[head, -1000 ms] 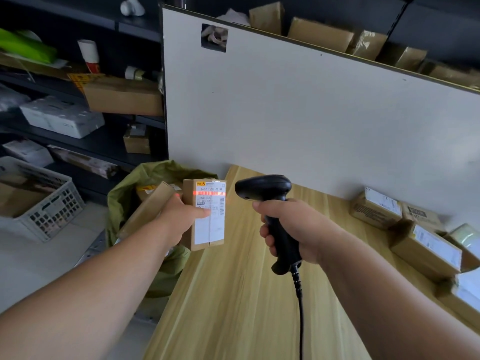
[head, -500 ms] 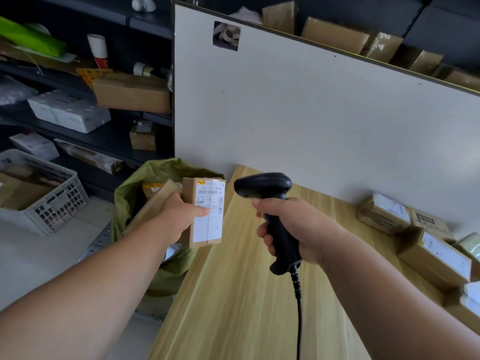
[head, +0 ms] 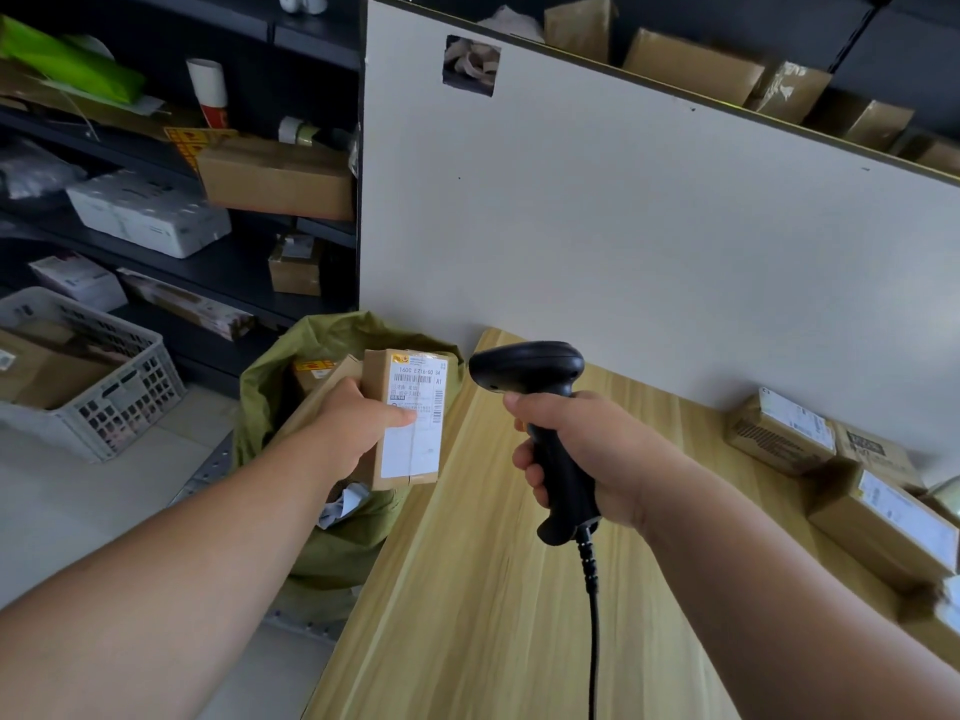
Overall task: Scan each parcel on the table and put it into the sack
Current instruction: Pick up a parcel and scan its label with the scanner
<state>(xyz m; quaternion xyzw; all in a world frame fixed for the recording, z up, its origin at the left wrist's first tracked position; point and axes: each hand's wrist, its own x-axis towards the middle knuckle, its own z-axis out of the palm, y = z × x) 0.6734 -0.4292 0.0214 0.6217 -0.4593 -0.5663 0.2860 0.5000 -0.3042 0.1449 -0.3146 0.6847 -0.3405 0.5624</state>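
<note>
Fingers point(head: 525, 453) of the right hand point(head: 587, 459) were curled tight round the handle of the black barcode scanner point(head: 524, 363), held above the far left corner of the wooden table point(head: 493, 615), its cable point(head: 592, 615) trailing down over the tabletop. Left hand point(head: 353, 433) gripped a cardboard parcel point(head: 415, 454), thumb across its white label. The parcel stood upright just off the table's left edge, over the open mouth of the green sack point(head: 332, 553). More labelled parcels point(head: 779, 433) lay along the table's right side.
</note>
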